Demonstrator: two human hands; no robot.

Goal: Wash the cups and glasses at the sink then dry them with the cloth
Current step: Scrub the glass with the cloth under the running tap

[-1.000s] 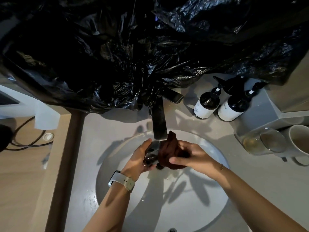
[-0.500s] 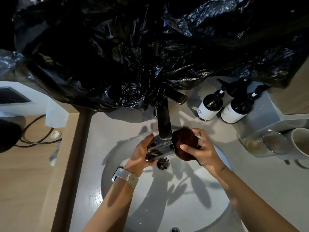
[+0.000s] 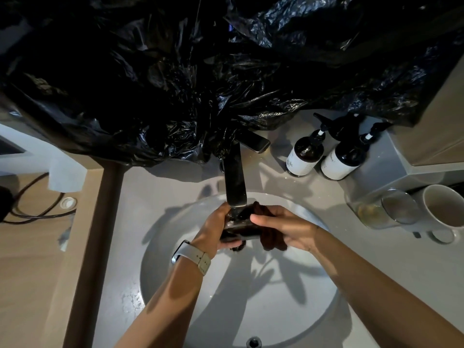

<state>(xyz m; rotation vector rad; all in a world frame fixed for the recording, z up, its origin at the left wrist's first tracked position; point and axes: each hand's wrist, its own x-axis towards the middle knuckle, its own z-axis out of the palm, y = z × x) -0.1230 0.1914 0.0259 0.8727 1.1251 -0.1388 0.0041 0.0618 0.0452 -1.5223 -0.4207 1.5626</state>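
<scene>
Black plastic sheet point(image 3: 200, 79), crumpled, across upper frame. Grey worktop point(image 3: 160, 197) centre. Wooden surface point(image 3: 30, 272) lower left, cable point(image 3: 37, 209) on it. Dim light, hard shadows.

Over the round white sink point(image 3: 175, 285), just under the dark tap point(image 3: 234, 177), the left hand point(image 3: 213, 229) grips a clear glass point(image 3: 234, 231) lying on its side, while the right hand point(image 3: 288, 227) holds a dark brown cloth point(image 3: 272, 241) bunched against the glass's right end. On the grey tabletop point(image 3: 376, 259) to the right, another glass point(image 3: 384, 209) lies on its side touching a white mug point(image 3: 444, 209), and two dark pump bottles point(image 3: 324, 151) with white labels stand side by side behind them. Crumpled black plastic point(image 3: 200, 71) hangs across the top, draping over the tap's base, and a pale watch point(image 3: 193, 256) sits on the left wrist.
</scene>
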